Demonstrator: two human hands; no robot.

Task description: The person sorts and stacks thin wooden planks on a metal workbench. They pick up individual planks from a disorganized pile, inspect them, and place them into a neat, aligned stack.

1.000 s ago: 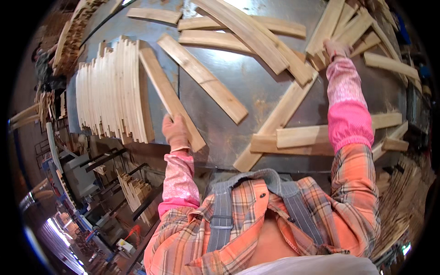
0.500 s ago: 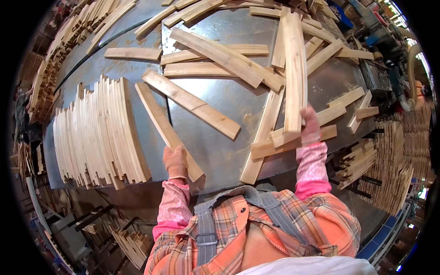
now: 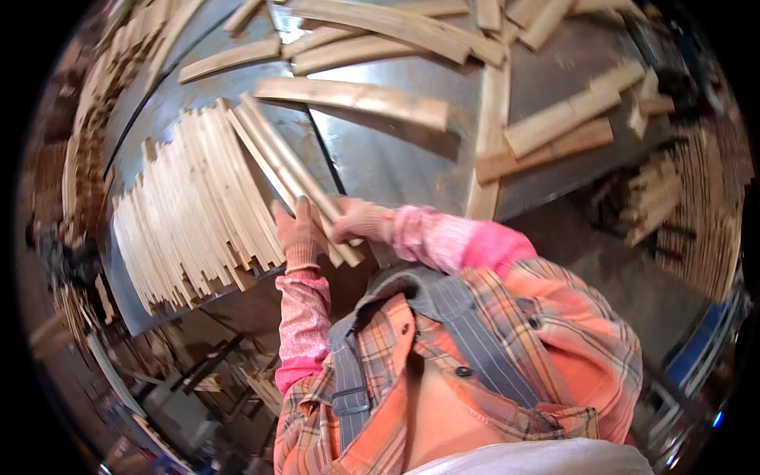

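Note:
Both of my hands wear knitted gloves and meet at the near end of a few narrow wooden slats (image 3: 294, 168) standing on edge. My left hand (image 3: 299, 235) is closed around the near end on the left side. From the right, my right hand (image 3: 358, 222) grips the same slats. They lean against the right side of a tight row of upright wooden slats (image 3: 194, 202) with uneven ends. Beyond my right hand, a single loose slat (image 3: 356, 101) sits tilted above a dark shadow. My fingers partly hide the near ends.
The metal tabletop (image 3: 396, 162) carries several scattered slats (image 3: 380, 28) at the far side. Shorter pieces (image 3: 562, 119) overlap at the right, near the table's edge. Stacked boards (image 3: 697, 214) stand off the right edge, and more wood piles (image 3: 83, 150) line the left.
My right hand has swung left with its slat to join my left hand. The left slat now stands beside the row. The loose slat shows at a different angle, and the view has shifted.

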